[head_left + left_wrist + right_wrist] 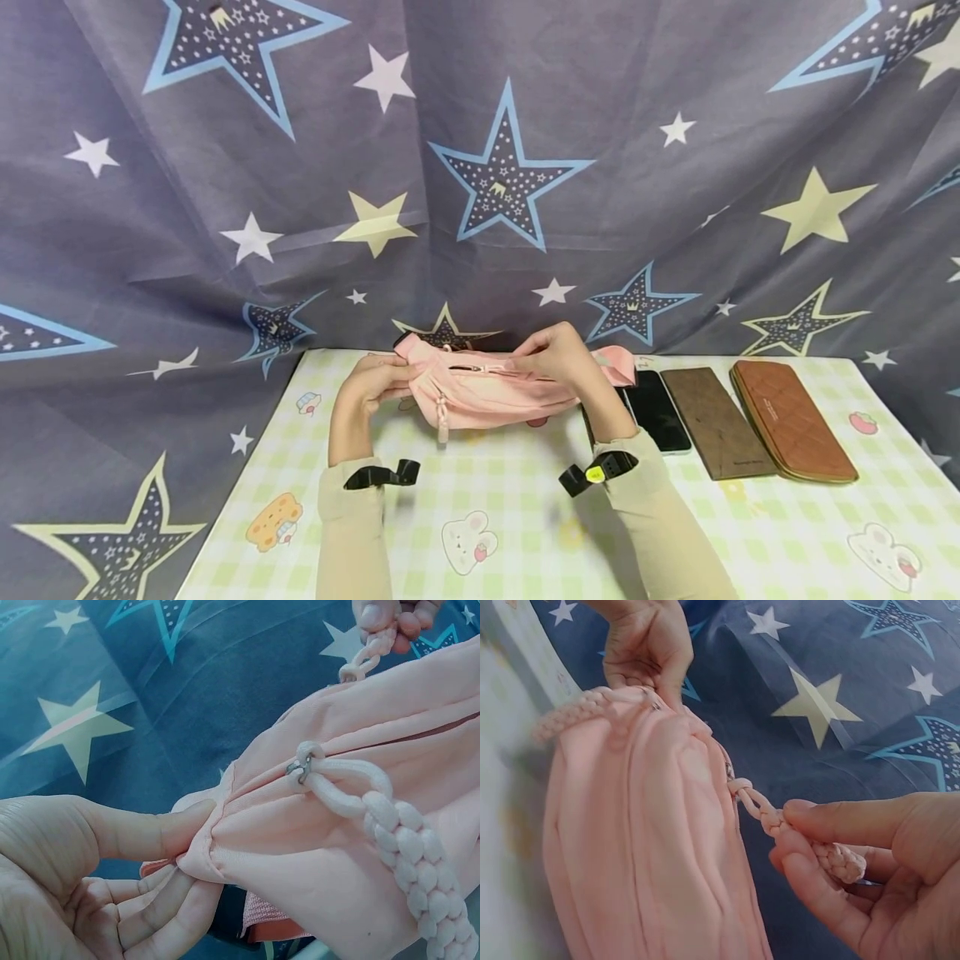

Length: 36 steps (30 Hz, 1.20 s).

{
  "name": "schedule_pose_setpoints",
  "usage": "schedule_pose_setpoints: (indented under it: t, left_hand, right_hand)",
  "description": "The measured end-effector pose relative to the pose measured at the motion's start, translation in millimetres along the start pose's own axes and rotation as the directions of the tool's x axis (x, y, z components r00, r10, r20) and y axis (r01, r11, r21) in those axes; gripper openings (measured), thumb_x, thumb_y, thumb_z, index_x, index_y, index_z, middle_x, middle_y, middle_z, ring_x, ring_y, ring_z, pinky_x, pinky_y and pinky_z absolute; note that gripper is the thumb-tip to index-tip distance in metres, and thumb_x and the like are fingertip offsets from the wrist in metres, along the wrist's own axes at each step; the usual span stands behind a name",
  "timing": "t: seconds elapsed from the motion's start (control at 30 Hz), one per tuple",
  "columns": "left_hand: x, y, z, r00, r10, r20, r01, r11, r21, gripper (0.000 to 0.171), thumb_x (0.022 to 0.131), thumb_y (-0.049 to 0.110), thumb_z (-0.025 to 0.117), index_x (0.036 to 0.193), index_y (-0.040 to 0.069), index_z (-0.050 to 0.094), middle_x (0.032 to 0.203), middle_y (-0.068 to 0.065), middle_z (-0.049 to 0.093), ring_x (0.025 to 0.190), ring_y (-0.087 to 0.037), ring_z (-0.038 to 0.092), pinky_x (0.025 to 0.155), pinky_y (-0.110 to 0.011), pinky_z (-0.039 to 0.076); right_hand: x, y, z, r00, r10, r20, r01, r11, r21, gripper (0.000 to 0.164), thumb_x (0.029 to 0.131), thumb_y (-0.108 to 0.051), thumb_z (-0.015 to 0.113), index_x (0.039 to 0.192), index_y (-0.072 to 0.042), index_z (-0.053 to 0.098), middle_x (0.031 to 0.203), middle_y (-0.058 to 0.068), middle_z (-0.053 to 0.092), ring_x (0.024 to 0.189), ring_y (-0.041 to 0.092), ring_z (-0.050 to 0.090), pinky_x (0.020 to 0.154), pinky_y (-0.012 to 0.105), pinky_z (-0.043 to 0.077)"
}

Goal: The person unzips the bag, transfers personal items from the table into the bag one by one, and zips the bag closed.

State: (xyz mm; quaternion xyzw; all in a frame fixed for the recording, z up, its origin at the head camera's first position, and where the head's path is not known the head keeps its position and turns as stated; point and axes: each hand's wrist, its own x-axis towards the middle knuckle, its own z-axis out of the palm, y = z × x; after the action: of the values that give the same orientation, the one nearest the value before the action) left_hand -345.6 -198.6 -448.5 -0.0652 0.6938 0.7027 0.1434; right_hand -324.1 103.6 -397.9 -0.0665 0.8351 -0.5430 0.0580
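Note:
A pink waist bag is held up over the back of the table, tilted, with its strap ends at both sides. My left hand pinches the bag's left end between thumb and fingers. In the right wrist view, my right hand pinches a braided zipper pull at the bag's top edge. A second braided zipper pull hangs loose from the front zipper, near the left hand. Along that front zipper a narrow dark slit shows.
Right of the bag lie a black phone, a flat brown wallet and a quilted tan zip wallet. They rest on a green-checked tablecloth. A dark starred curtain hangs right behind the table.

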Motion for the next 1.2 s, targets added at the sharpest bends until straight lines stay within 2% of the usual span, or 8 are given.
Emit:
schedule_pose_setpoints:
  t: [0.23,0.33,0.57,0.77,0.83,0.93,1.07,1.2]
  left_hand:
    - [1.2,-2.1,0.2,1.000,-0.003,0.007,0.004,1.000,-0.020,0.009,0.092,-0.007,0.065,0.100,-0.004,0.061,0.070,0.006,0.071,0.062,-0.005,0.071,0.065,-0.020,0.062]
    - [2.0,-3.0,1.0,1.000,-0.005,0.000,0.005,1.000,-0.026,0.006,0.092,-0.005,0.067,0.093,0.000,0.064,0.069,0.005,0.071,0.061,-0.006,0.071,0.064,-0.020,0.062]
    - [4.7,-4.4,1.0,0.999,-0.012,-0.042,0.011,1.000,-0.013,0.010,0.092,-0.003,0.069,0.099,-0.004,0.062,0.068,0.006,0.069,0.058,-0.004,0.069,0.062,-0.019,0.061]
    - [7.4,-4.7,1.9,0.998,-0.005,-0.069,0.001,0.999,-0.046,0.007,0.092,-0.003,0.069,0.090,0.002,0.065,0.067,0.006,0.068,0.058,-0.004,0.068,0.060,-0.017,0.060]
    - [8.0,-4.8,2.2,0.996,-0.002,-0.088,-0.003,0.998,-0.058,0.007,0.092,-0.004,0.069,0.097,-0.002,0.065,0.067,0.006,0.068,0.057,-0.003,0.068,0.059,-0.017,0.060]
    - [8.1,-4.5,1.5,0.992,0.001,-0.128,-0.010,0.997,-0.070,0.022,0.092,-0.004,0.069,0.112,-0.010,0.061,0.067,0.006,0.068,0.056,-0.003,0.067,0.058,-0.016,0.059]
    - [6.6,-3.3,-1.9,0.985,0.002,-0.171,-0.014,0.997,-0.072,0.033,0.092,-0.003,0.069,0.121,-0.012,0.058,0.067,0.008,0.067,0.057,-0.001,0.066,0.058,-0.016,0.059]
    - [7.5,-2.8,-2.1,0.983,-0.011,-0.183,-0.002,0.998,-0.069,0.042,0.093,-0.002,0.069,0.131,-0.013,0.054,0.066,0.010,0.068,0.058,0.000,0.066,0.059,-0.015,0.058]
  right_hand:
    - [-3,8,-18,1.000,-0.006,-0.002,0.006,0.999,-0.052,0.017,0.079,-0.013,0.088,0.086,-0.001,0.081,0.070,0.004,0.076,0.059,0.014,0.069,0.056,0.023,0.054]
    - [-3,13,-25,1.000,-0.003,-0.004,0.003,0.999,-0.040,0.017,0.078,-0.011,0.088,0.087,0.002,0.080,0.071,0.005,0.076,0.059,0.014,0.068,0.056,0.024,0.056]
    - [-5,23,-40,0.998,0.052,-0.035,-0.052,0.999,-0.008,0.014,0.079,-0.006,0.086,0.087,0.003,0.080,0.067,0.001,0.073,0.057,0.012,0.065,0.056,0.026,0.058]
    - [-7,28,-53,0.999,0.014,-0.030,-0.014,1.000,0.015,0.017,0.080,-0.004,0.085,0.091,0.008,0.078,0.068,0.001,0.073,0.059,0.012,0.065,0.059,0.030,0.059]
    - [-8,30,-57,1.000,0.001,-0.031,0.000,1.000,0.023,0.019,0.080,-0.004,0.084,0.092,0.010,0.077,0.068,0.000,0.073,0.060,0.011,0.066,0.061,0.031,0.061]
    - [-9,35,-62,0.999,0.003,-0.036,-0.001,0.999,0.053,0.022,0.081,-0.003,0.083,0.096,0.012,0.076,0.071,0.001,0.075,0.062,0.010,0.067,0.064,0.033,0.063]
    - [-10,44,-67,0.999,0.026,-0.043,-0.022,0.995,0.099,0.023,0.084,-0.002,0.081,0.100,0.013,0.075,0.075,0.003,0.076,0.065,0.011,0.071,0.069,0.035,0.065]
    - [-13,47,-72,0.998,0.046,-0.048,-0.040,0.991,0.130,0.024,0.085,0.001,0.079,0.102,0.016,0.073,0.074,0.003,0.075,0.063,0.012,0.072,0.068,0.035,0.065]
